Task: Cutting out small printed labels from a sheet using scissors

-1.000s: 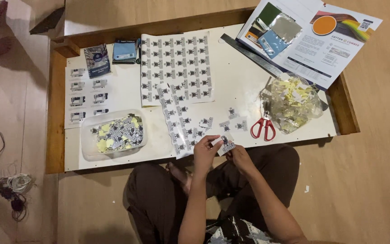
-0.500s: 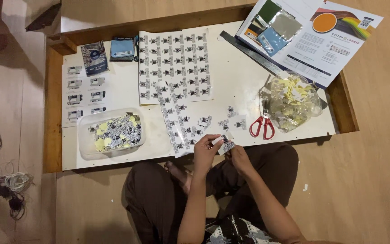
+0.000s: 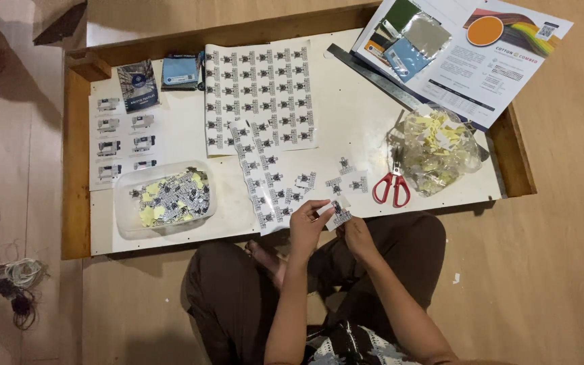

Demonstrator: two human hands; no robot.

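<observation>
We pinch one cut sticker (image 3: 338, 213) between both hands' fingers; tub (image 3: 163, 199) at nine o'clock part-filled, sheet (image 3: 258, 94) at twelve uncut.

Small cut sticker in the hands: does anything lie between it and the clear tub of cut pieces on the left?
Yes. The small cut sticker, held by left hand and right hand, is separated from the clear tub by a long sticker strip lying flat on the white board.
</observation>
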